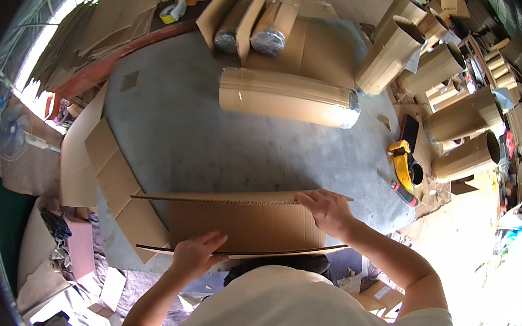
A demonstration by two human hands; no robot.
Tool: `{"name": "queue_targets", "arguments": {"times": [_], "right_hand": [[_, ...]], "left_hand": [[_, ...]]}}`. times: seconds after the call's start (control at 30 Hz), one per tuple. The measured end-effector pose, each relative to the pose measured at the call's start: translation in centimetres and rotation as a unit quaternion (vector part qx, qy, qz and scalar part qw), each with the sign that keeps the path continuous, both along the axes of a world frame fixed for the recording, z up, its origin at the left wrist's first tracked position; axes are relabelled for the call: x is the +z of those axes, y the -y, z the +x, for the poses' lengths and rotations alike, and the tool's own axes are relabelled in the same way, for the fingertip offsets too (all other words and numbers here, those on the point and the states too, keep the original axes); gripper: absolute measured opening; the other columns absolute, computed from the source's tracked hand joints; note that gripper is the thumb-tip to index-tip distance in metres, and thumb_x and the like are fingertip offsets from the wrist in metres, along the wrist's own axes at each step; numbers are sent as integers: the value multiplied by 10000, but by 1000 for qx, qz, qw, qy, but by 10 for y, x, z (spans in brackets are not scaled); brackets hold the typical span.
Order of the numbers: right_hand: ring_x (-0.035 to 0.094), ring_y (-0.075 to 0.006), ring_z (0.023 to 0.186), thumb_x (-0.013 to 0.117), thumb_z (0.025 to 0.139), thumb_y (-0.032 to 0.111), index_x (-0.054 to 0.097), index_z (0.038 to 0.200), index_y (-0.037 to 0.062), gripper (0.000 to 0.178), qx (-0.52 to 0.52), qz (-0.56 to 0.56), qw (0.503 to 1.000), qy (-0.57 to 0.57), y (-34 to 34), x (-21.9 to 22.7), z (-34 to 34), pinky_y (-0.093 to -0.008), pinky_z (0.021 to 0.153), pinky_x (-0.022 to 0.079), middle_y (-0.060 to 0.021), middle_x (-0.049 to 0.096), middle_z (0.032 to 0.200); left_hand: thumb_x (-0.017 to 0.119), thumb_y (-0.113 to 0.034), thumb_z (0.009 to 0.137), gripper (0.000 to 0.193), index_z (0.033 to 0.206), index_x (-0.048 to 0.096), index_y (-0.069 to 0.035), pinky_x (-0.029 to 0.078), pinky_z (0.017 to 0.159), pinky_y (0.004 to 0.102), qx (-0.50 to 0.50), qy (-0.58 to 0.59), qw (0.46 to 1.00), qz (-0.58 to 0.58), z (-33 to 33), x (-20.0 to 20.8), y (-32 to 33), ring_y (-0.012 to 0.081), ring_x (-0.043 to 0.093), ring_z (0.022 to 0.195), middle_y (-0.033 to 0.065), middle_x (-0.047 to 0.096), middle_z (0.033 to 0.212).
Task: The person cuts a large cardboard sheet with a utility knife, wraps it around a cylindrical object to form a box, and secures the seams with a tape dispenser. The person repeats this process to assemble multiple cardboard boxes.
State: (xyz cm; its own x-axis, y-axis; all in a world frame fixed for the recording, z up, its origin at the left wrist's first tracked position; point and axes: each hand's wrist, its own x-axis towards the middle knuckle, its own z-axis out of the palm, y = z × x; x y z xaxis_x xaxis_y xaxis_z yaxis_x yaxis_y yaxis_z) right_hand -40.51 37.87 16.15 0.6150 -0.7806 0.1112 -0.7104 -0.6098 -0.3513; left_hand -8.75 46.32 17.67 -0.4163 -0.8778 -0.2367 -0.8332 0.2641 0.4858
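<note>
A brown corrugated cardboard sheet [245, 222] is folded into a long open channel, with its two side walls standing up at the table's near edge. My left hand [196, 253] is closed over the near wall toward its left end, fingers inside and thumb outside. At the right end of the far wall, my right hand [326, 211] grips the upper edge. Part of the channel's floor is hidden by the near wall. Beside its left end lies a flat creased cardboard strip [122, 183].
A wrapped cardboard tube [287, 97] lies across the grey table [168, 134]. Behind it, another tube [275, 24] rests near a folded carton piece. A yellow tape dispenser [402, 165] and a red-and-black knife [404, 194] sit at the right edge. Several upright tubes [390, 55] stand beyond.
</note>
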Motion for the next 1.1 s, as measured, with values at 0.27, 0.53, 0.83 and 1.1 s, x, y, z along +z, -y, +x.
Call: {"name": "queue_targets", "arguments": {"times": [0.27, 0.53, 0.83, 1.1], "right_hand": [[416, -338, 1155, 603, 732, 515, 355, 1253, -21, 787, -4, 118, 992, -44, -67, 35, -13, -409, 988, 318, -181, 449, 1212], [516, -177, 993, 699, 601, 231, 531, 1080, 146, 515, -89, -57, 994, 8, -52, -11, -74, -356, 874, 381, -10, 548, 1012], [588, -239, 819, 651, 714, 80, 615, 882, 82, 172, -215, -104, 916, 322, -26, -32, -126, -335, 688, 488, -57, 625, 897], [457, -286, 1036, 549, 746, 142, 471, 1072, 0, 364, -507, -134, 814, -250, -43, -173, -291, -377, 832, 396, -139, 501, 1067]], "left_hand": [[722, -513, 577, 761, 1188, 501, -115, 300, 962, 460, -37, 79, 973, -212, -51, 13, 25, 296, 425, 1096, 115, 455, 1192], [660, -461, 690, 572, 1076, 539, -57, 443, 722, 428, -11, 128, 986, -109, -112, -18, -4, 277, 517, 853, 104, 502, 939], [606, -395, 775, 566, 1210, 454, -66, 493, 651, 362, -82, 40, 993, -72, -207, -17, 52, 283, 605, 819, 128, 581, 1033], [600, -415, 776, 587, 1251, 429, -115, 503, 657, 360, -83, 44, 991, -98, -209, -17, 51, 273, 610, 850, 127, 575, 1097]]}}
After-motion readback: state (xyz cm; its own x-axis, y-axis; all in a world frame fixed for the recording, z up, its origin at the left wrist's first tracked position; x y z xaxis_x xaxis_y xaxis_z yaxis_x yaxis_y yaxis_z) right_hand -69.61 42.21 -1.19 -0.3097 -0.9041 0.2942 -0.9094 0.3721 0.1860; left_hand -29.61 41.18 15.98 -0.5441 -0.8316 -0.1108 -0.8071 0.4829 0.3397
